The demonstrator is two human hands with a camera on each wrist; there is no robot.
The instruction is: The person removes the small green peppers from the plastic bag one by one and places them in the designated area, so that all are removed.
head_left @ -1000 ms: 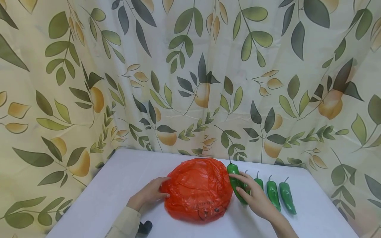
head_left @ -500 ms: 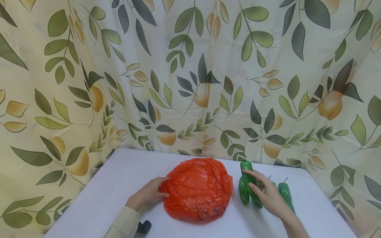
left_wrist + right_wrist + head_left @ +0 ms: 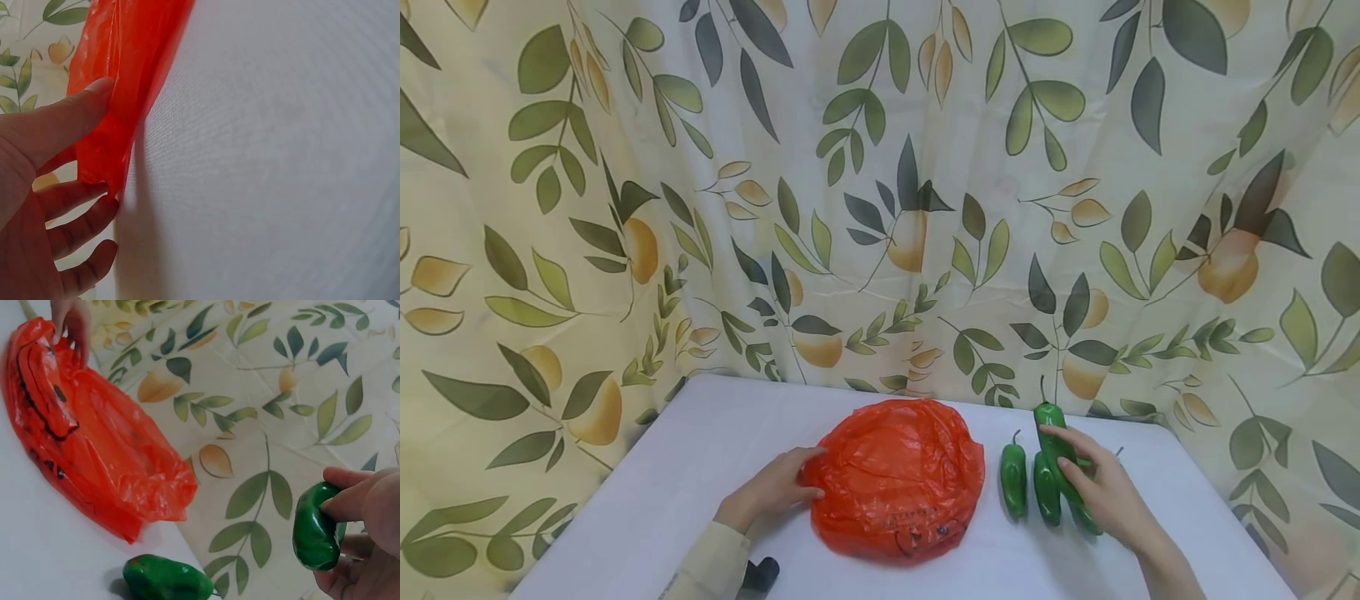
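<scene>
A crumpled red plastic bag (image 3: 895, 483) lies on the white table, its rim pushed down around a wide hollow. My left hand (image 3: 782, 482) holds its left edge; in the left wrist view the thumb (image 3: 90, 106) lies on one side of the red film and the fingers on the other. To the right of the bag, my right hand (image 3: 1101, 479) grips a green chili pepper (image 3: 1051, 429) between thumb and fingers, stem pointing away. Under and beside it are more green peppers, one standing apart on the left (image 3: 1013, 482) and another pepper (image 3: 1046, 492) closer. Others are partly hidden behind the hand.
A black object (image 3: 762, 575) sits beside the left sleeve at the front edge of the view. A leaf-and-fruit patterned curtain (image 3: 880, 208) hangs behind and beside the white table (image 3: 722, 417).
My right hand has carried the gripped pepper rightward, from beside the bag to above the row of peppers, uncovering the left ones. The left hand and the bag stay almost still.
</scene>
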